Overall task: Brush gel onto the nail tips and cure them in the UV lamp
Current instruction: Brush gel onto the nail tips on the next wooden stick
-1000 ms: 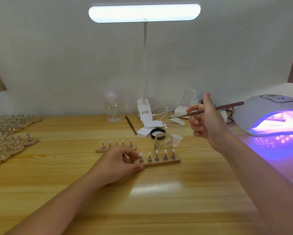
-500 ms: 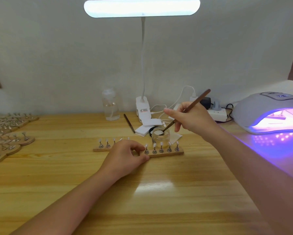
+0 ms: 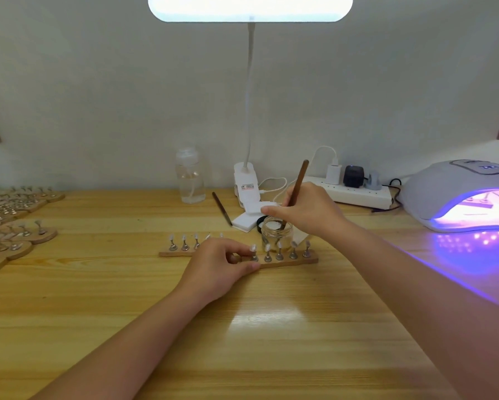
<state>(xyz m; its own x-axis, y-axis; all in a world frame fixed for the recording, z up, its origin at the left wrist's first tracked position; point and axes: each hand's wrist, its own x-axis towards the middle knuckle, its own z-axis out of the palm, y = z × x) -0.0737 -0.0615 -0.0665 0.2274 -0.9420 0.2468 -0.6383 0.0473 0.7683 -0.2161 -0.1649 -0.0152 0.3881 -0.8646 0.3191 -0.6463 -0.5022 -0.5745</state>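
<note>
Nearest, the left hand is pinching the near wooden strip of five pale nail tips on metal stands, its grip closing on the strip's left end. Just behind that strip, the right hand is gripping a slim brown brush, dipping it into the small glass gel jar. Brushing seems still ahead. Far right of the jar, the white domed UV lamp is glowing purple with something inside, too blurred to identify.

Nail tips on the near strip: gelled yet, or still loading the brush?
Done: UV lamp is lit, something already inside. In hand: right hand dips the brush into the gel jar; left hand grips the near strip. Left: brushing that strip's tips and curing them.
</note>
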